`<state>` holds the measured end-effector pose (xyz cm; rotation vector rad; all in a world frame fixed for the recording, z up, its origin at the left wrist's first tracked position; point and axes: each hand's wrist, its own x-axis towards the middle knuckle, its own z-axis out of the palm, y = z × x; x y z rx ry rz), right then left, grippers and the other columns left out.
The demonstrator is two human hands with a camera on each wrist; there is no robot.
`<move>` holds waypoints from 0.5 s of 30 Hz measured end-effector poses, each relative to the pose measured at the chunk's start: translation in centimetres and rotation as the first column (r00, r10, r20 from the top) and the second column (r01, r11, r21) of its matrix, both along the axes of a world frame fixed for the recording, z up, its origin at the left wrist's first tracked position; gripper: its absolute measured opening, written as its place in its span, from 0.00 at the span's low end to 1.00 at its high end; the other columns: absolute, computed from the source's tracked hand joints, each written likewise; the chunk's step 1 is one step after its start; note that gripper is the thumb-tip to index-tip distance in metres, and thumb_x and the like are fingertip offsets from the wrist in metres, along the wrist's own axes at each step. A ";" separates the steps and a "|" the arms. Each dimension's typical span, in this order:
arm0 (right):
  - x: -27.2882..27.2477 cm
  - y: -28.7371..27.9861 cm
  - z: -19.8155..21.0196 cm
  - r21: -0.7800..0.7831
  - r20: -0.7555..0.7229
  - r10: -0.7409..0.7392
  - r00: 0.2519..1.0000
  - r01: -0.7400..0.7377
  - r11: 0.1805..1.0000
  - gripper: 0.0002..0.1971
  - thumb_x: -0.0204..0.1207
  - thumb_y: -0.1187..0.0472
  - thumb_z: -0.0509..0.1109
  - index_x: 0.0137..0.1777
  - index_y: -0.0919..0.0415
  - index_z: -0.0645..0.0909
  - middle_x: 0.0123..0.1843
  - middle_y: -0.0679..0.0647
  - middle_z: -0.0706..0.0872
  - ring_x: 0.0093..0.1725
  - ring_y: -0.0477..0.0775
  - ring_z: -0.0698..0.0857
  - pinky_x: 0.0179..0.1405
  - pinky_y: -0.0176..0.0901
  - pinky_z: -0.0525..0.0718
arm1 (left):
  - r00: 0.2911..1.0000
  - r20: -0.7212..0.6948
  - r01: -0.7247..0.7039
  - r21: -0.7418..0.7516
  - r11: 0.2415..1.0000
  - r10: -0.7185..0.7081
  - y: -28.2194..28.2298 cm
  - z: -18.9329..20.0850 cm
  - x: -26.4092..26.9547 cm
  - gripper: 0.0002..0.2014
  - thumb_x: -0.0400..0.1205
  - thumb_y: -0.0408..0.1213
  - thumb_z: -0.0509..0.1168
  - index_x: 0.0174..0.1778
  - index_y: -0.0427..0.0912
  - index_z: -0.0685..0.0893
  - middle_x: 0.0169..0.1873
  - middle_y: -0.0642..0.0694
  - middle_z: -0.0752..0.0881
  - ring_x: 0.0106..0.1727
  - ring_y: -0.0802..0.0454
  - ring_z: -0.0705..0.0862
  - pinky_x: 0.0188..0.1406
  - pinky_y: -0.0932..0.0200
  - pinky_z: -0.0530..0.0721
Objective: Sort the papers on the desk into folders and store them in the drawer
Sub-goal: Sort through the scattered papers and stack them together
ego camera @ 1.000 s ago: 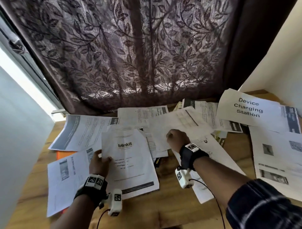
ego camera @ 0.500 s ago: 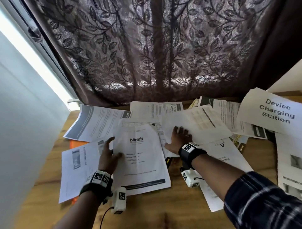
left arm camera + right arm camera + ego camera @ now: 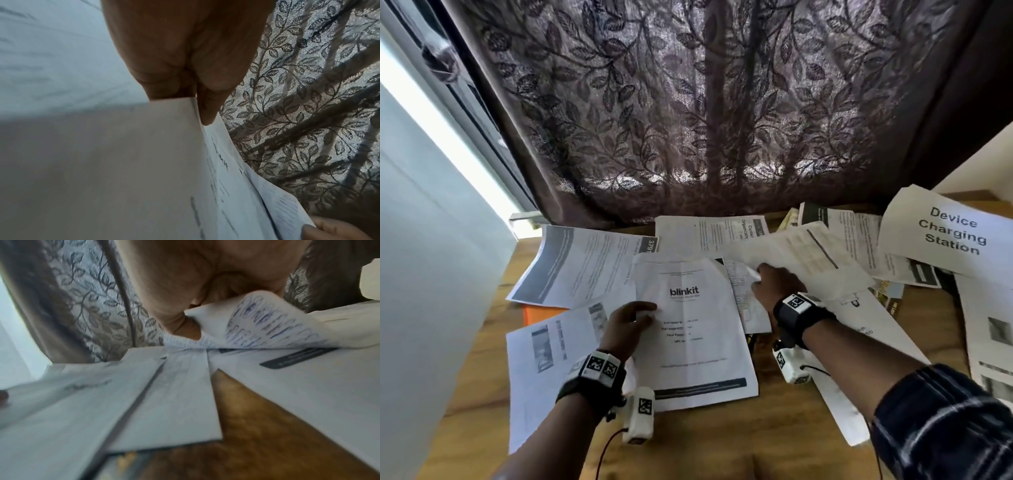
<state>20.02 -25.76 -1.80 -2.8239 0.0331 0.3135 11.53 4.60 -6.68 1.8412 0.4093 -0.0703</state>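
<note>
Wooden desk (image 3: 722,445) strewn with papers, under a leaf-patterned curtain (image 3: 705,109).
Pale wall (image 3: 421,274) at left, an orange folder (image 3: 541,313) peeking from under sheets; the left hand (image 3: 628,323) pinches the blinkit sheet's (image 3: 698,342) edge, the right hand (image 3: 777,286) curls round a lifted page (image 3: 801,257); a "Device Charging Station" sign (image 3: 955,234) at far right.

Dim, backlit (wrist cams blurry)

Curtain: my dark leaf-patterned curtain (image 3: 722,113) hangs behind my wooden desk (image 3: 722,442).
Light: daylight along the window frame (image 3: 448,113), left.
</note>
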 end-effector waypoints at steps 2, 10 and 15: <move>-0.2 0.1 1.4 -0.001 0.071 -0.027 0.997 0.027 1.000 0.16 0.80 0.52 0.61 0.62 0.56 0.81 0.60 0.63 0.88 0.57 0.69 0.86 0.54 0.54 0.84 | 0.999 -0.048 -0.016 -0.058 0.998 0.014 -0.1 0.5 0.3 0.05 0.81 0.34 0.72 0.44 0.47 0.92 0.42 0.45 0.89 0.44 0.45 0.84 0.37 0.58 0.78; -5.0 2.7 1.4 0.260 0.255 0.402 0.880 -0.462 0.848 0.24 0.75 0.58 0.61 0.70 0.55 0.84 0.71 0.54 0.85 0.72 0.54 0.82 0.77 0.48 0.74 | 0.967 -0.255 -0.050 -0.295 0.954 -0.029 0.6 1.0 1.1 0.40 0.84 0.69 0.45 0.47 0.41 0.93 0.52 0.37 0.91 0.55 0.35 0.87 0.57 0.41 0.85; -7.7 1.8 0.2 0.290 0.210 0.674 0.708 -0.703 0.649 0.24 0.74 0.55 0.58 0.67 0.49 0.86 0.75 0.48 0.81 0.83 0.46 0.67 0.84 0.55 0.57 | 0.951 -0.302 -0.018 -0.277 0.961 -0.070 1.2 1.0 1.9 0.35 0.82 0.68 0.54 0.47 0.41 0.94 0.51 0.27 0.89 0.51 0.30 0.86 0.50 0.45 0.82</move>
